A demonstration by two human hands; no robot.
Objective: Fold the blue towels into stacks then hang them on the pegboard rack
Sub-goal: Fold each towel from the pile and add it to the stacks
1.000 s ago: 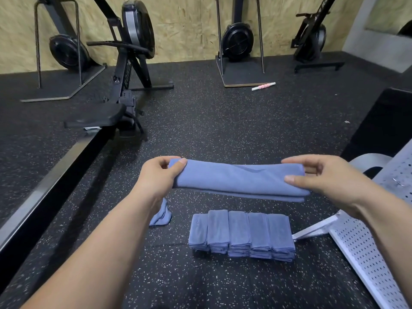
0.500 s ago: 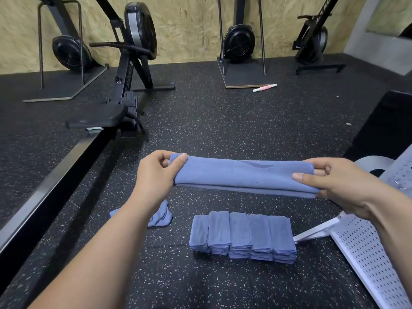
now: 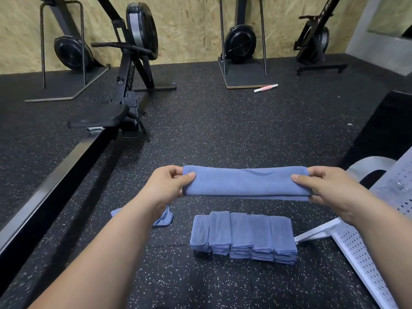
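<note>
A blue towel [image 3: 245,183], folded into a long flat strip, hangs level in the air in front of me. My left hand [image 3: 166,186] pinches its left end, thumb on top. My right hand [image 3: 327,192] pinches its right end the same way. Below it on the black speckled floor lies a row of several stacks of folded blue towels [image 3: 244,237]. Another blue towel [image 3: 163,217] lies loose on the floor, partly hidden behind my left forearm. The white pegboard rack [image 3: 361,253] lies tilted at the lower right, touching the floor beside the stacks.
A black rowing machine [image 3: 98,121] with its long rail runs along the left. More rowers stand upright against the chipboard wall [image 3: 194,30]. A pink-and-white roller [image 3: 266,88] lies far back. A black bench [image 3: 388,130] stands at the right.
Both hands have drawn the towel strip tauter and flatter, the right hand moving outward to the right end. The view has tilted slightly.
</note>
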